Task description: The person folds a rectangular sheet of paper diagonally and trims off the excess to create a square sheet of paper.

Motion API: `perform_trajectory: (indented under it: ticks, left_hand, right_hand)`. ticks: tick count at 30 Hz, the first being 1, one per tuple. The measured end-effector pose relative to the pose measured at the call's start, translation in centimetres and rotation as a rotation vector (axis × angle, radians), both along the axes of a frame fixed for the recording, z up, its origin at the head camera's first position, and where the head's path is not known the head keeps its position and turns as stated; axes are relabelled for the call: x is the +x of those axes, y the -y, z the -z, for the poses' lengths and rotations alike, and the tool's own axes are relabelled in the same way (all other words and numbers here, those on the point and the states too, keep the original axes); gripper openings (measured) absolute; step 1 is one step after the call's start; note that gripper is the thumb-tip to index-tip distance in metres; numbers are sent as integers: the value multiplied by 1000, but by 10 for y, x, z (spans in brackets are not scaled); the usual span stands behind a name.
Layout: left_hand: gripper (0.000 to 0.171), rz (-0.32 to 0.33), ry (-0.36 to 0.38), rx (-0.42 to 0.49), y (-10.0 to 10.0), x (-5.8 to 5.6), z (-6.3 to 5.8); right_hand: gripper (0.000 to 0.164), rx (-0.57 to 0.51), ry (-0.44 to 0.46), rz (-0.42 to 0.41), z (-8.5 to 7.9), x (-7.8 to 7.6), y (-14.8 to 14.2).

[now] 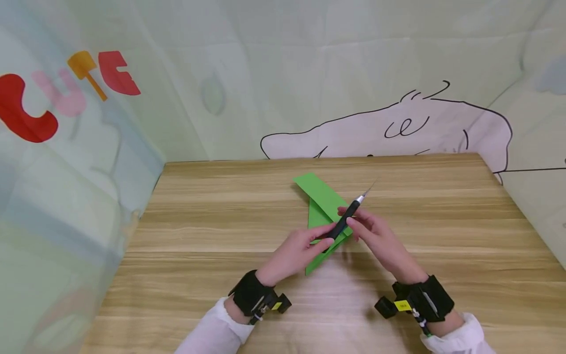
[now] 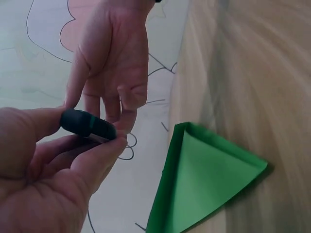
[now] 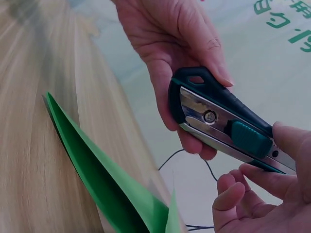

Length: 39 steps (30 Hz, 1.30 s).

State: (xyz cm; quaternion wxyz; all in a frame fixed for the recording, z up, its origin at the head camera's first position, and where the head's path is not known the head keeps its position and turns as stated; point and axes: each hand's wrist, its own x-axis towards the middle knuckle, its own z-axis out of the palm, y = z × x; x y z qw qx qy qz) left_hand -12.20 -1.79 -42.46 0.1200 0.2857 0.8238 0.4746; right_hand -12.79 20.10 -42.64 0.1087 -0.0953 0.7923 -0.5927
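Note:
A black utility knife (image 1: 346, 220) with a dark green slider and a metal body is held up over folded green paper (image 1: 319, 194). Its thin blade points up and away to the right in the head view. My left hand (image 1: 297, 250) grips the handle's rear end between thumb and fingers. At the front part, my right hand (image 1: 380, 241) pinches the knife between thumb and index finger, its other fingers curled loosely below. The right wrist view shows the slider side of the knife (image 3: 223, 121). Below the hands, the paper (image 2: 209, 179) stands with raised folded edges.
The wood-grain table (image 1: 212, 206) lies under everything. A printed cloth backdrop (image 1: 283, 83) rises along its back and left sides, with coloured letters and a line drawing. Black straps with small cameras sit on both wrists.

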Motion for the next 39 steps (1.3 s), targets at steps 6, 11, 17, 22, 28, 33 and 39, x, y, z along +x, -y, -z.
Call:
perform_trajectory:
  ticks: [6, 11, 17, 22, 28, 33, 39]
  left_hand:
    - [43, -28, -17, -25, -1, -1, 4]
    - [43, -76, -21, -34, 4, -5, 3]
    - [38, -78, -116, -76, 7, -9, 4]
    - [31, -24, -337, -198, 5, -9, 10]
    - [21, 36, -506, -332, 2, -7, 16]
    - [21, 54, -553, -381, -2, -6, 20]
    - [26, -2, -700, -498, -10, -9, 25]
  right_hand:
    - [46, -89, 49, 66, 4, -4, -1]
    - [32, -341, -9, 176, 4, -9, -17]
    - [32, -688, -97, 284, -1, -16, -41]
    - [31, -645, -132, 373, -8, -18, -55]
    - [47, -385, -67, 318, -17, -16, -67]
    - [58, -241, 36, 276, -20, -16, -71]
    - [56, 30, -26, 279, -21, -15, -72]
